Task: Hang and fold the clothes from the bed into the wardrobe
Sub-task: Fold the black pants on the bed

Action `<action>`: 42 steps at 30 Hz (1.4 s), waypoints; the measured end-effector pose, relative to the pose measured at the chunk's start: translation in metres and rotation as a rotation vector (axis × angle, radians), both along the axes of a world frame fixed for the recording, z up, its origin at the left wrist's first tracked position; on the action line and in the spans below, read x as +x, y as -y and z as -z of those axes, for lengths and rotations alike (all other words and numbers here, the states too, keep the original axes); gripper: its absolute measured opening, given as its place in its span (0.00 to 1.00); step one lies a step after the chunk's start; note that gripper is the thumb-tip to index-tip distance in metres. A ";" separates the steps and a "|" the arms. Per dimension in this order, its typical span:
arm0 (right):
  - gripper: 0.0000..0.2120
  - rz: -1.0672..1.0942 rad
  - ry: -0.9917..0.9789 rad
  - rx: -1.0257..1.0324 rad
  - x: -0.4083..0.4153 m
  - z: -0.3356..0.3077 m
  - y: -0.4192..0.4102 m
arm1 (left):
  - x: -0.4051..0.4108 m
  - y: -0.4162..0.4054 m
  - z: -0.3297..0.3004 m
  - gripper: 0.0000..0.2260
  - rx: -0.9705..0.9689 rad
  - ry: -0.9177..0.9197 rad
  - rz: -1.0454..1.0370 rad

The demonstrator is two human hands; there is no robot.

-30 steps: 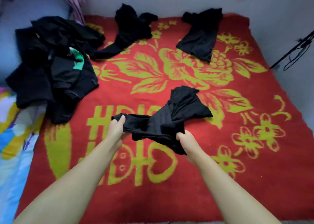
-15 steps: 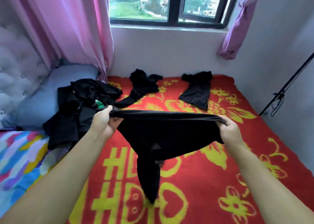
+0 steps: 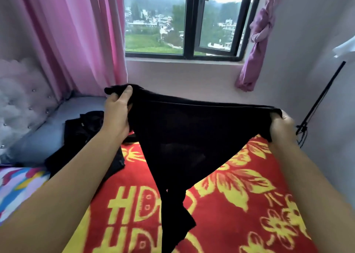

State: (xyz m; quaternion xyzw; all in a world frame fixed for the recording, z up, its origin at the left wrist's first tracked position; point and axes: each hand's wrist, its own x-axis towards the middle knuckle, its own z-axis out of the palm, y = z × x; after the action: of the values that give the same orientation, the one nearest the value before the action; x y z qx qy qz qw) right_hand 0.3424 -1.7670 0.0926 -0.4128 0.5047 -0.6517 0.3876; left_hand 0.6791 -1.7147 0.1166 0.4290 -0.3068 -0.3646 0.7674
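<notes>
A black garment (image 3: pixel 182 137) hangs stretched between my two hands above the bed, its top edge pulled taut and its lower part tapering down to a dangling end near the bottom of the view. My left hand (image 3: pixel 117 110) grips the left end of that edge, held higher. My right hand (image 3: pixel 279 127) grips the right end. Beneath lies the red bedspread (image 3: pixel 240 204) with yellow flowers and letters. A pile of black clothes (image 3: pixel 84 137) sits on the bed's left side, partly hidden by my left forearm. The garment hides the far part of the bed.
A window (image 3: pixel 184 22) is straight ahead, with a pink curtain (image 3: pixel 76 37) on its left and a tied purple curtain (image 3: pixel 255 41) on its right. A white tufted headboard (image 3: pixel 21 99) and grey pillow (image 3: pixel 46 131) are at left. A black stand (image 3: pixel 318 102) leans against the right wall.
Both hands lifted the black garment off the bedspread and spread it wide, then raised it higher. My view tilted up from the bed to the window.
</notes>
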 end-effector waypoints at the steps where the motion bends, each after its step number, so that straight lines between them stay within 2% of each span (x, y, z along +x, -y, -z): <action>1: 0.13 -0.004 0.025 -0.022 -0.003 -0.007 0.002 | -0.004 -0.002 -0.007 0.05 -0.009 0.005 0.003; 4: 0.12 -0.028 0.048 -0.073 -0.011 -0.028 0.006 | -0.014 -0.006 -0.023 0.04 -0.017 -0.003 0.009; 7: 0.10 -0.096 -0.051 -0.095 -0.014 -0.038 0.011 | -0.028 -0.007 -0.039 0.03 -0.057 -0.013 0.038; 9: 0.14 -0.276 -0.177 -0.099 -0.005 -0.044 0.009 | -0.047 -0.008 -0.051 0.04 -0.123 -0.002 0.114; 12: 0.29 -0.678 -0.486 -0.062 0.039 -0.047 -0.008 | -0.095 -0.012 -0.061 0.05 -0.117 0.131 0.268; 13: 0.27 -0.757 -0.596 -0.090 0.058 -0.044 -0.012 | -0.112 -0.012 -0.062 0.06 -0.109 0.204 0.325; 14: 0.21 -0.767 -0.683 -0.129 0.075 -0.040 -0.013 | -0.126 -0.010 -0.060 0.07 -0.104 0.300 0.366; 16: 0.09 -0.627 -0.765 -0.192 0.094 -0.043 -0.012 | -0.140 -0.006 -0.054 0.06 -0.135 0.489 0.411; 18: 0.07 -0.562 -0.692 -0.192 0.094 -0.049 -0.008 | -0.131 -0.002 -0.043 0.08 -0.174 0.569 0.381; 20: 0.10 -0.572 -0.453 -0.156 0.086 -0.055 -0.004 | -0.108 0.002 -0.017 0.18 -0.164 0.618 0.300; 22: 0.15 -0.624 -0.164 -0.103 0.081 -0.065 -0.006 | -0.090 0.004 0.021 0.30 -0.030 0.644 0.385; 23: 0.14 -0.680 -0.040 -0.088 0.080 -0.071 -0.008 | -0.087 0.003 0.042 0.30 0.072 0.666 0.497; 26: 0.07 -0.768 0.159 -0.065 0.076 -0.087 -0.012 | -0.095 0.005 0.089 0.11 0.377 0.806 0.800; 30: 0.07 -0.646 0.263 -0.055 0.063 -0.085 -0.013 | -0.088 0.022 0.103 0.05 0.440 0.825 0.809; 34: 0.09 -0.520 0.417 -0.047 0.034 -0.074 -0.009 | -0.063 0.028 0.105 0.08 0.428 0.876 0.843; 37: 0.08 -0.470 0.522 -0.029 0.013 -0.063 -0.009 | -0.047 0.032 0.107 0.06 0.443 0.997 0.820; 40: 0.12 -0.443 0.417 0.055 -0.008 -0.045 -0.007 | -0.040 0.042 0.095 0.07 0.286 1.290 0.477; 42: 0.06 -0.554 0.151 0.194 -0.024 -0.034 -0.007 | -0.041 0.043 0.075 0.07 0.073 1.362 0.252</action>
State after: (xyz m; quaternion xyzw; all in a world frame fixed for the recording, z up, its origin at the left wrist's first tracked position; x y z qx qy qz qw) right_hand 0.3186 -1.7601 0.1269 -0.4458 0.4027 -0.4988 0.6247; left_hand 0.6379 -1.7576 0.0421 0.5490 -0.7550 -0.1105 0.3410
